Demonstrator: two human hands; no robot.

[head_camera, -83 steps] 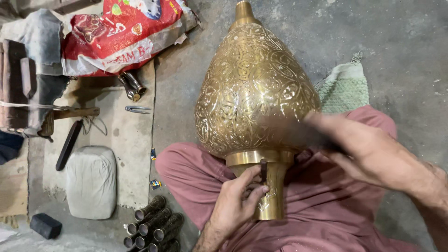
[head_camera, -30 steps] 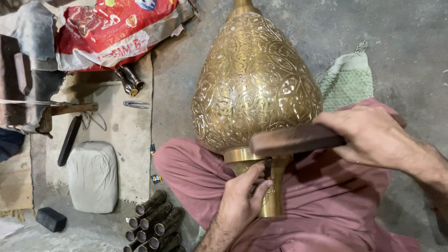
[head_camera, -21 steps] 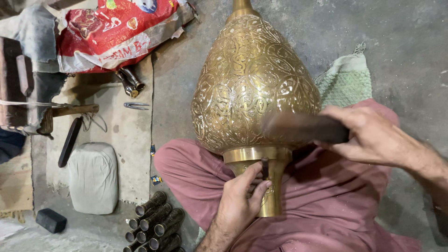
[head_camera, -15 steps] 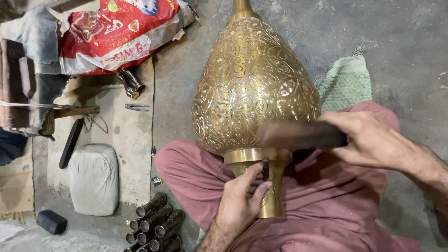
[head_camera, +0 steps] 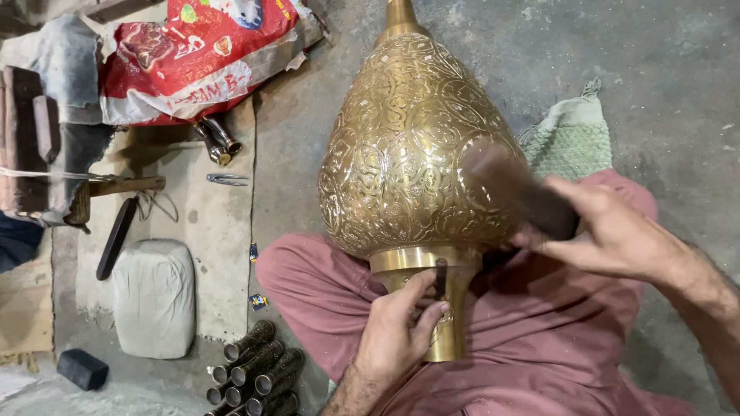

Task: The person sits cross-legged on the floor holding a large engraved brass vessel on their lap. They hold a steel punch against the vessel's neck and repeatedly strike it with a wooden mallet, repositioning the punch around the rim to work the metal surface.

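- Left hand (head_camera: pixel 397 331) is gripping the brass vessel's neck (head_camera: pixel 447 308), fingers curled shut around it, holding a small dark punch (head_camera: pixel 440 279) against the collar.
- Right hand (head_camera: pixel 617 235) is clasping a dark mallet (head_camera: pixel 516 189), fingers wrapped tight, its blurred head touching or just off the engraved brass vessel (head_camera: pixel 408 146).
- The vessel is lying across the person's lap, tip pointing away over the concrete floor (head_camera: pixel 678 69).
- A red sack (head_camera: pixel 200 54) is lying far left.

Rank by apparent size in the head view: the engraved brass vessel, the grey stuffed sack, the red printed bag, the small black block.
1. Engraved brass vessel, nearest the camera, which flatters it.
2. Red printed bag, partly cut off by the frame.
3. Grey stuffed sack.
4. Small black block.
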